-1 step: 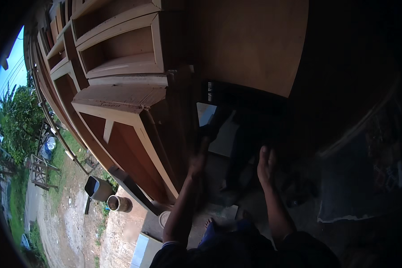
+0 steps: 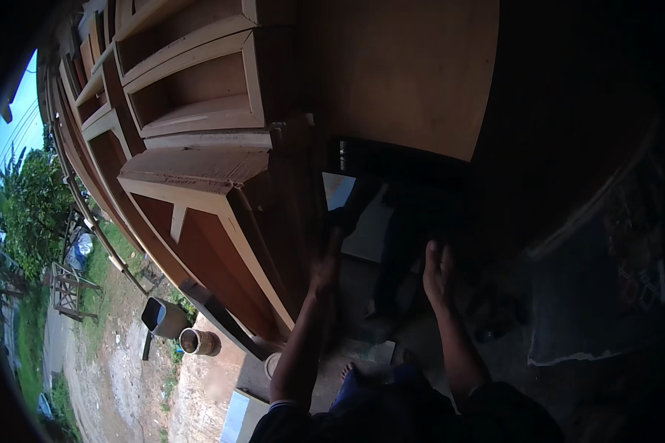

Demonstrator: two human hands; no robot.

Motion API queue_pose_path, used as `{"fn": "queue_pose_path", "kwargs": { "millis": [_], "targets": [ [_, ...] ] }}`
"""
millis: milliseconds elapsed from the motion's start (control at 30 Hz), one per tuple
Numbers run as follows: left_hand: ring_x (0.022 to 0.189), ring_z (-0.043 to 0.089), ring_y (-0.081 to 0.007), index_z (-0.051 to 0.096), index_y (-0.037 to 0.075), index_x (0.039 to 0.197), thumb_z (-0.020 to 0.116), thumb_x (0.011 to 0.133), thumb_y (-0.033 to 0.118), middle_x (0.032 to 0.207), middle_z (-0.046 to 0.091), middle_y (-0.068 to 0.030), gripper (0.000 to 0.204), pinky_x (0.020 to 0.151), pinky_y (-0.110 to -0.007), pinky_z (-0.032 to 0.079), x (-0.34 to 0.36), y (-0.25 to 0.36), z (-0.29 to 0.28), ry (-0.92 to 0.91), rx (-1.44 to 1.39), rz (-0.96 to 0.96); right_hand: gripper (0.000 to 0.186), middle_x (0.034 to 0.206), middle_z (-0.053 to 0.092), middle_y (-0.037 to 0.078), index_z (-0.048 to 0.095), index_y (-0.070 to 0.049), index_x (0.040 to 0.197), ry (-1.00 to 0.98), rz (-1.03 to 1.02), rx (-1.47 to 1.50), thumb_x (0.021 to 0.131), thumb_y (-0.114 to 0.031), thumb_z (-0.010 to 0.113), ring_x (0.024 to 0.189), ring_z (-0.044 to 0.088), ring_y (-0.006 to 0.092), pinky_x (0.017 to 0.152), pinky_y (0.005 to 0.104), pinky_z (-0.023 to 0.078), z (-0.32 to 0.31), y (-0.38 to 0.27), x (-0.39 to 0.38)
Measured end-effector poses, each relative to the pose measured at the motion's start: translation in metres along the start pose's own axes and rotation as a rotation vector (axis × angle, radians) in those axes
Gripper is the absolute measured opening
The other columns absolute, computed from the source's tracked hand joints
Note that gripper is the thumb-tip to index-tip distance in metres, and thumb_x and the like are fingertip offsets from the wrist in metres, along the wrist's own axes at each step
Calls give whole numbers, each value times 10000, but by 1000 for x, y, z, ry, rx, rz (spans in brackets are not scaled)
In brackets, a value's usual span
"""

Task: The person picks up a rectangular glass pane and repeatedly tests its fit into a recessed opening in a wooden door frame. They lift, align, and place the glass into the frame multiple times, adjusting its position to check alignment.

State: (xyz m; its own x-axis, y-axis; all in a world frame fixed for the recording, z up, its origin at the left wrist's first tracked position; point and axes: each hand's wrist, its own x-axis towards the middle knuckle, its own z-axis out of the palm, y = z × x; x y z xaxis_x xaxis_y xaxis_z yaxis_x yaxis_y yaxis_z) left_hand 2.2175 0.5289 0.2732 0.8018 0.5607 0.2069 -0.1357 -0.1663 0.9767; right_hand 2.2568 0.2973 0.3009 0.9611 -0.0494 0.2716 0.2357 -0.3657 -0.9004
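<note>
My left hand point(image 2: 325, 275) reaches forward beside a dark wooden cabinet side point(image 2: 273, 236). Shadow hides its fingers, so I cannot tell whether it grips or touches anything. To the right, my right hand point(image 2: 437, 275) is raised, fingers pointing away from me and slightly apart, with nothing visible in it. Beyond both hands hangs or stands a broad brown wooden panel point(image 2: 406, 74) with a dark strip point(image 2: 406, 159) below it. Between the hands, dark legs of another person point(image 2: 384, 258) seem to show in the gloom.
Unfinished wooden cabinet frames point(image 2: 192, 88) line the left, with a framed piece point(image 2: 229, 221) leaning low. Outside are a grey container point(image 2: 164, 317), a round bucket point(image 2: 198, 341) and a wooden rack point(image 2: 68, 292). A grey sheet point(image 2: 591, 310) lies at right.
The view has shifted slightly, so the cabinets and panel sit a little further left. Both hands keep nearly the same pose.
</note>
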Motion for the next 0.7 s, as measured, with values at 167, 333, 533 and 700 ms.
{"fn": "queue_pose_path", "kwargs": {
  "millis": [167, 333, 533, 700],
  "targets": [
    [1320, 447, -279, 433, 37, 1436, 572, 979, 397, 1415, 488, -177, 599, 1094, -370, 340, 16, 13, 19, -92, 50, -67, 529, 766, 573, 220, 549, 28, 910, -135, -115, -407, 998, -489, 481, 748, 606, 380, 669, 433, 461, -35, -7, 21],
    [1288, 470, -278, 446, 25, 1413, 569, 975, 302, 1353, 527, -168, 533, 1085, -379, 346, 34, -4, 21, -92, 69, 84, 458, 737, 625, 271, 587, 23, 827, -211, -198, -585, 990, -399, 521, 754, 648, 440, 661, 474, 516, -36, -29, 41],
    [1281, 459, -318, 424, 27, 1411, 621, 922, 176, 1311, 501, -190, 547, 1085, -426, 342, 35, -4, 35, -62, 12, 228, 467, 721, 671, 226, 646, 8, 768, -289, -215, -743, 980, -393, 532, 721, 684, 393, 670, 469, 540, -45, -51, 53],
    [1374, 317, -424, 335, 65, 1472, 691, 855, 167, 1464, 299, -259, 719, 1122, -494, 296, 20, 3, 56, 171, 446, 186, 437, 755, 700, 194, 712, -24, 799, -305, -243, -840, 975, -385, 541, 776, 701, 370, 750, 486, 535, -47, -45, 63]
  ]
}}
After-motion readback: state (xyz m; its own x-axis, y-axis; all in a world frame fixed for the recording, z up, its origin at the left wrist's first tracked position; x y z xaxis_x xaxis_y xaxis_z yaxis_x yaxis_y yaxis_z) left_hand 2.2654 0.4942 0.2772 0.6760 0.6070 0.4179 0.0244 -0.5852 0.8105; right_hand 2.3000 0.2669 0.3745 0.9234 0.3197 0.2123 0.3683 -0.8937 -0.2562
